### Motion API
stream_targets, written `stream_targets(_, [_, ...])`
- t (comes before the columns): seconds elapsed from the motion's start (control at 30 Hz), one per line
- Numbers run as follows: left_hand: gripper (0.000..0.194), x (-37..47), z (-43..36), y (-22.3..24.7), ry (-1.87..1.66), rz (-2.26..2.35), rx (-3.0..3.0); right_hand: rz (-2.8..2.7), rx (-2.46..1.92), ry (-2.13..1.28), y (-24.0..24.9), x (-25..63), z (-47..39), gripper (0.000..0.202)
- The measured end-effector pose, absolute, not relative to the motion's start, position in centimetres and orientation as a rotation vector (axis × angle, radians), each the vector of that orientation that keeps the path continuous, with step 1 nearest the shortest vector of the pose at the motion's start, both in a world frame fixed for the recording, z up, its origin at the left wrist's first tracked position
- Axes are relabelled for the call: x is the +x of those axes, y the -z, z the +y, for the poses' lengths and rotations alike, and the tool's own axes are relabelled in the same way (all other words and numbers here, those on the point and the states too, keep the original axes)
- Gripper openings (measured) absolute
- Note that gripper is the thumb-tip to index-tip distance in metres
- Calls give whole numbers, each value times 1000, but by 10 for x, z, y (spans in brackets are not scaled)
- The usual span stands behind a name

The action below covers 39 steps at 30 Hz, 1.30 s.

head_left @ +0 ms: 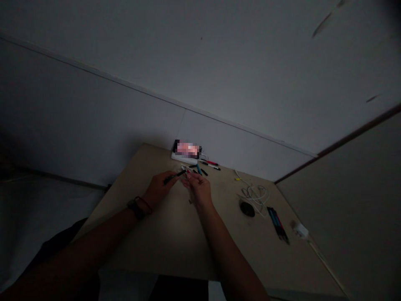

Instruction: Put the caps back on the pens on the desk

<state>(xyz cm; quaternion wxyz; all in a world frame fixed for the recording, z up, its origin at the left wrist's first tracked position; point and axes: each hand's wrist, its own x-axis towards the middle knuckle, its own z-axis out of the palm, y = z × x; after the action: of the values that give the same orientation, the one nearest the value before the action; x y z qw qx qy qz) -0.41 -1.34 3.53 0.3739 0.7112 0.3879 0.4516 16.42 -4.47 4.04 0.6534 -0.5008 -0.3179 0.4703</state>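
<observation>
My left hand [160, 187], with a dark band at the wrist, is closed on a black pen [171, 178] that slants up to the right. Close beside it, my right hand [201, 189] has its thumb and fingers pinched together by the pen's far end. A bit of red and white shows at those fingertips, too small and dim to name. Just beyond both hands lie several loose pen parts, among them a blue piece [199, 169] and a black piece [204, 172].
A lit phone [188, 149] leans at the back of the table [169, 238] on a white block [184, 159]. Red and white pens [213, 166] lie right of it. Farther right are a coiled white cable [255, 196], a dark mouse [247, 208], several pens [278, 225] and a white plug [301, 230].
</observation>
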Motion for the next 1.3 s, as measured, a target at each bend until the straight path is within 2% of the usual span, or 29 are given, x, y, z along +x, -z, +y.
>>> stream_targets(0.2, [36,-2,-12,-30,-1143,1038,1824,-843,-1200,-920,-45,166,-46,38])
stream_targets(1.3, [34,-2,-11,-29,-1080,999,1833,-1089,-1354,-662,-49,173,-49,25])
